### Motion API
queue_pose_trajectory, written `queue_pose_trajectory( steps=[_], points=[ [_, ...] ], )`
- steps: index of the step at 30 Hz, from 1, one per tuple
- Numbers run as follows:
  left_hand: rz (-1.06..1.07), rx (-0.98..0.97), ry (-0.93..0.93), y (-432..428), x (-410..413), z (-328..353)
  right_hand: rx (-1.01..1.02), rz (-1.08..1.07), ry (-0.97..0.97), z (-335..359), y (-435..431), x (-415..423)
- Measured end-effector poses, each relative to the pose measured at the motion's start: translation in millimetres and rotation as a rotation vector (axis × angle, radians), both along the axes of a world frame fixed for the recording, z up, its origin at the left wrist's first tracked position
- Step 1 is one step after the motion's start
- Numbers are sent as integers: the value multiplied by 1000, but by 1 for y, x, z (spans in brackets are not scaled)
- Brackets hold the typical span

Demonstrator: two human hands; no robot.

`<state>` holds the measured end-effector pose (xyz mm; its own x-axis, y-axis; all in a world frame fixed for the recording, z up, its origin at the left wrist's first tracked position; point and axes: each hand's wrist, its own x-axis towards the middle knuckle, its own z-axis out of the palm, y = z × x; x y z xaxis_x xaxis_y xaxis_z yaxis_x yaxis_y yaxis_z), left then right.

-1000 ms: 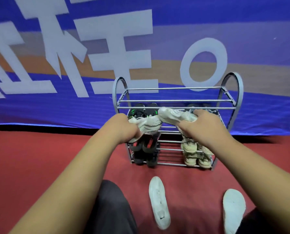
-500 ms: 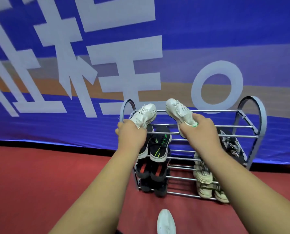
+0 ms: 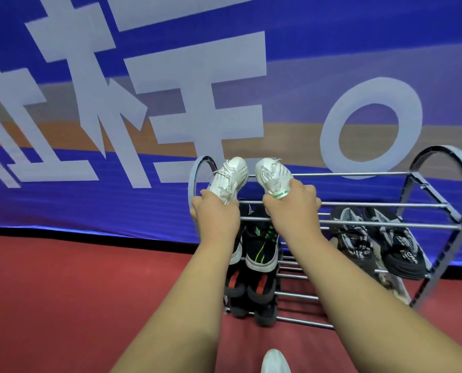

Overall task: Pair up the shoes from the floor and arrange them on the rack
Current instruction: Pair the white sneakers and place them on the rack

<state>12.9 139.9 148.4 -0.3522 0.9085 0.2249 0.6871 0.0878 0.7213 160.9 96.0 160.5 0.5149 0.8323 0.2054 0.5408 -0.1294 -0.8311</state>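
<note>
A grey metal shoe rack [image 3: 359, 204] with three tiers of bars stands against a blue banner. My left hand [image 3: 213, 214] grips the heel of one white sneaker [image 3: 231, 177], toe pointing to the wall, on the left end of the top tier. My right hand [image 3: 291, 203] grips the heel of the matching white sneaker [image 3: 271, 175] right beside it. Both shoes rest on the top bars, side by side and nearly touching.
On the middle tier sit a black pair with green marks [image 3: 261, 243] and a black-and-grey pair [image 3: 378, 240]. A black pair with red [image 3: 251, 294] is on the bottom tier. A white shoe [image 3: 275, 362] shows on the red floor [image 3: 76, 292] at the bottom edge.
Both hands lifted the white sneakers from the middle tier's height up to the top tier and brought them close together. The view has moved nearer to the rack.
</note>
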Motion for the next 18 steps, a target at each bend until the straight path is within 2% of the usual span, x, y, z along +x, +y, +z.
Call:
queue_pose_trajectory(
  steps=[9,18],
  points=[
    [13,-9,-50,27,-4,-14,-4,25,-57,-28,24,-9],
    [-91,-4,-14,26,-13,-18,-54,221,-196,-36,21,-6]
  ],
)
